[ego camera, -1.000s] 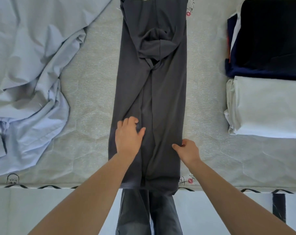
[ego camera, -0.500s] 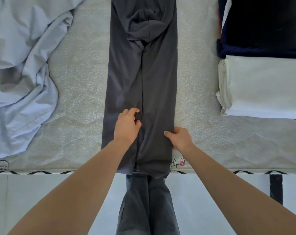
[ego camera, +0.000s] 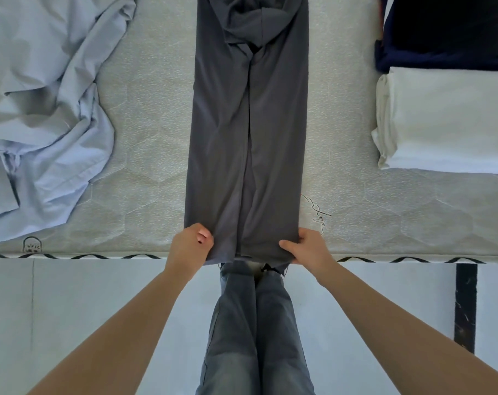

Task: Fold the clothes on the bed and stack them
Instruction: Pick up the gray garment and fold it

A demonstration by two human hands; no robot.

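Note:
A dark grey garment [ego camera: 247, 132] lies folded into a long narrow strip down the middle of the mattress [ego camera: 153, 155], its far end out of view. My left hand [ego camera: 192, 243] pinches its near left corner at the bed's edge. My right hand [ego camera: 306, 248] grips its near right corner, thumb on top. On the right sit folded clothes: a white piece [ego camera: 447, 121] and behind it a dark navy pile [ego camera: 447, 32].
A crumpled pale blue garment [ego camera: 42, 109] sprawls over the left of the mattress. The bed's near edge with black wavy trim [ego camera: 99, 256] runs across the view. Below it are a pale floor, my jeans-clad legs [ego camera: 256, 332] and a black strip [ego camera: 465, 306].
Both hands slid from the cloth's surface down to its near end and took hold of the two corners. The view tipped toward the bed's edge.

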